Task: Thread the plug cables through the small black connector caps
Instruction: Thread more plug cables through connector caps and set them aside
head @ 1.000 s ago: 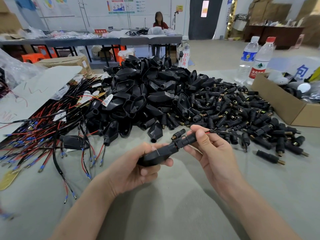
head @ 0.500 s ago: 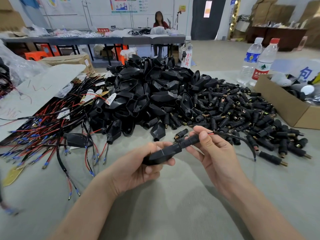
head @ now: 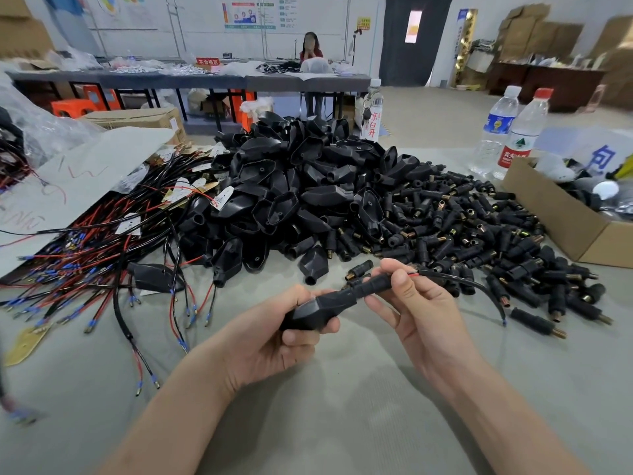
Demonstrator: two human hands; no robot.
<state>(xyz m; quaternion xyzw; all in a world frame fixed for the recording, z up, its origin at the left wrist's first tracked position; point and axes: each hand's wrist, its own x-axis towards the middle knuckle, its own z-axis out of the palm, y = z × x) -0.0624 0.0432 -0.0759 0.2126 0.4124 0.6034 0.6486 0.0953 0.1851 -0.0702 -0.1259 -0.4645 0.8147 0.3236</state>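
My left hand (head: pixel 274 337) grips a black plug housing (head: pixel 318 310) from below, fingers curled round its wide end. At the housing's narrow neck sits a small black connector cap (head: pixel 373 287), pinched by my right hand (head: pixel 421 313) between thumb and fingers. A black cable (head: pixel 476 286) with red and black wires comes out past my right thumb and arcs right, down to a blue-tipped end on the table. Behind my hands rises a big pile of black plug housings (head: pixel 308 186), with several small connector caps (head: pixel 479 231) spread to its right.
Red and black cables with blue terminals (head: pixel 102 255) lie tangled at the left. An open cardboard box (head: pixel 561 214) stands at the right, two water bottles (head: pixel 510 132) behind it. Grey table surface (head: pixel 342 389) lies under my arms. A person sits at a far table.
The cable's free end has swung further right and down to the table. Both hands keep their hold on the housing and cap.
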